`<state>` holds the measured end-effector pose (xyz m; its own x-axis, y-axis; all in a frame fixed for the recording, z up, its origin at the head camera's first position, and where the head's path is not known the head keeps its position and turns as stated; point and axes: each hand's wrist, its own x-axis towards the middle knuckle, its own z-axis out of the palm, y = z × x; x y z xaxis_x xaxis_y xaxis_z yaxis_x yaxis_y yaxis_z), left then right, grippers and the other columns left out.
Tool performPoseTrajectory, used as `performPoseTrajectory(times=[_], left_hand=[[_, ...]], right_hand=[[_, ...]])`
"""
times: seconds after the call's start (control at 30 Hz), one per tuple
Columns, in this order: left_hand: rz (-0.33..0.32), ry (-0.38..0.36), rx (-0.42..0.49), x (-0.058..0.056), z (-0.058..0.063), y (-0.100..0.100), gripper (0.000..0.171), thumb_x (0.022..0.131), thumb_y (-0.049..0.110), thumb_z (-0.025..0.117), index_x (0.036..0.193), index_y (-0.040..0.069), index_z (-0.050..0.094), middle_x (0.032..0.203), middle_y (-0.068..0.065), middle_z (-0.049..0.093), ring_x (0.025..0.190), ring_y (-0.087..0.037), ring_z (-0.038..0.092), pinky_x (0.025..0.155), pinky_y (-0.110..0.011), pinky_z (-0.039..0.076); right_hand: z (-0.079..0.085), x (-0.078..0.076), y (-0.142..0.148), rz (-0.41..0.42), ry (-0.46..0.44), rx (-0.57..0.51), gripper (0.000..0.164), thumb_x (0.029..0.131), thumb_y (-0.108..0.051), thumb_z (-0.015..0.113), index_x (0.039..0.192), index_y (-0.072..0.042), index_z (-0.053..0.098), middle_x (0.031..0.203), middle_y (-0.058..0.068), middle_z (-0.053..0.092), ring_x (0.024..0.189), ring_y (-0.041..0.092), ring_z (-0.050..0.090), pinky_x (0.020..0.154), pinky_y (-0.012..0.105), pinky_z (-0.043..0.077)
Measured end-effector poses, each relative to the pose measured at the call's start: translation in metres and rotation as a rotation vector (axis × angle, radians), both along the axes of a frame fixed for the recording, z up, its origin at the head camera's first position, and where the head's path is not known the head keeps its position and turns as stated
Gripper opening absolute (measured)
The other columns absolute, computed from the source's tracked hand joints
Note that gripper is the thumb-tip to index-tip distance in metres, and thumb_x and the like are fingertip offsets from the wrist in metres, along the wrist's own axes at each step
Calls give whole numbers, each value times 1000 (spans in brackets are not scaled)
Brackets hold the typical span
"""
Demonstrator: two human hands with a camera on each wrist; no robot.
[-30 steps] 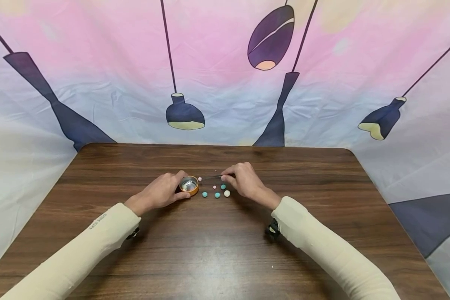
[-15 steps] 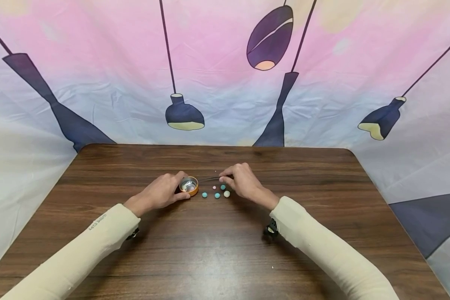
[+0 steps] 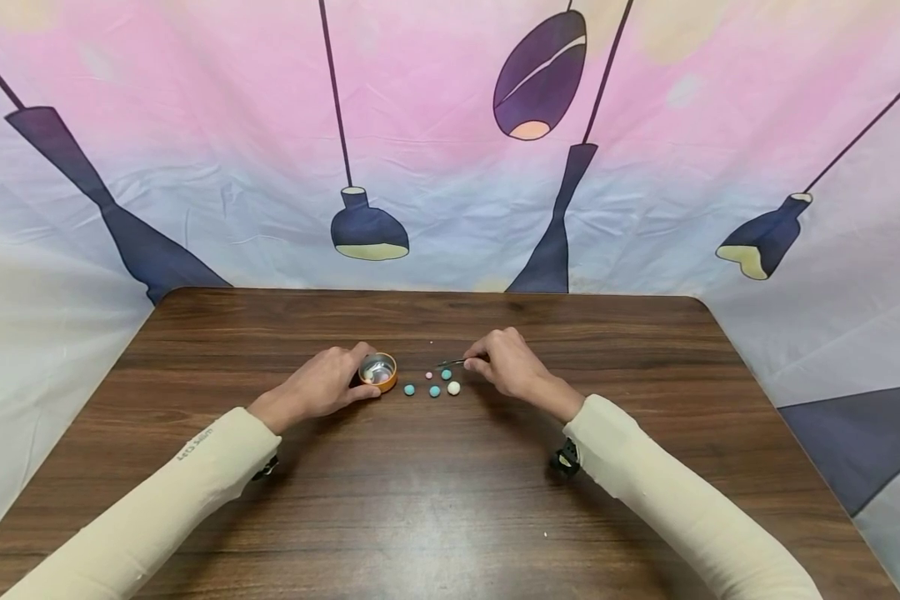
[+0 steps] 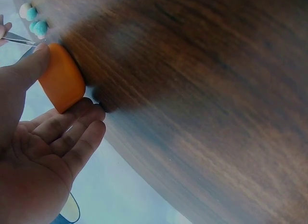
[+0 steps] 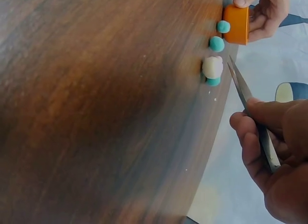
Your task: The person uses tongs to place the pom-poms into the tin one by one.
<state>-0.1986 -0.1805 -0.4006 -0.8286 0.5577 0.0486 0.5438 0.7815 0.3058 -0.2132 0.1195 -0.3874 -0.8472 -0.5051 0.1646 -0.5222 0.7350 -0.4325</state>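
My left hand [image 3: 324,382] holds a small round orange tin [image 3: 388,386] on the table, thumb on the near side and fingers on the far side. The tin's silvery inside faces up, with pale bits at its left. My right hand [image 3: 506,364] pinches metal tweezers [image 3: 452,362], whose tips point left. In the right wrist view the tweezers [image 5: 262,137] have slightly parted tips with nothing seen between them. Just below the tips in the head view lie a pink ball [image 3: 429,376] and a teal ball [image 3: 446,375]. Nearer are a white ball [image 3: 453,388] and two teal balls [image 3: 435,391].
The brown wood-grain table [image 3: 420,483] extends around both hands. Tiny pale specks [image 3: 545,534] lie on it. Behind its far edge hangs a fabric backdrop [image 3: 450,167] printed with lamps.
A pink ball at the tweezers' tips beside the tin has gone from that spot. The tweezers reached the tin's rim, then my right hand drew them back right. My left hand stays put.
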Motion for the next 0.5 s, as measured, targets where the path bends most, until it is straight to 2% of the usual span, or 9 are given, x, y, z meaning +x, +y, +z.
performPoseTrajectory(times=[0.33,0.5], left_hand=[[4,-1,0,0,0,0,48,88,29,76,120,0,53,97,-16,70,82,-21,70,67,-34,56],[1,4,-1,0,-1,0,48,88,28,76,120,0,53,97,-16,70,81,-21,70,67,-33,56]], right_hand=[[2,1,-1,9,13,56,13,92,-14,70,98,-8,79,95,5,77,81,16,72,75,35,56],[3,0,-2,15,10,42,12,92,-13,70,97,-7,79,94,5,77,79,15,72,72,33,57]])
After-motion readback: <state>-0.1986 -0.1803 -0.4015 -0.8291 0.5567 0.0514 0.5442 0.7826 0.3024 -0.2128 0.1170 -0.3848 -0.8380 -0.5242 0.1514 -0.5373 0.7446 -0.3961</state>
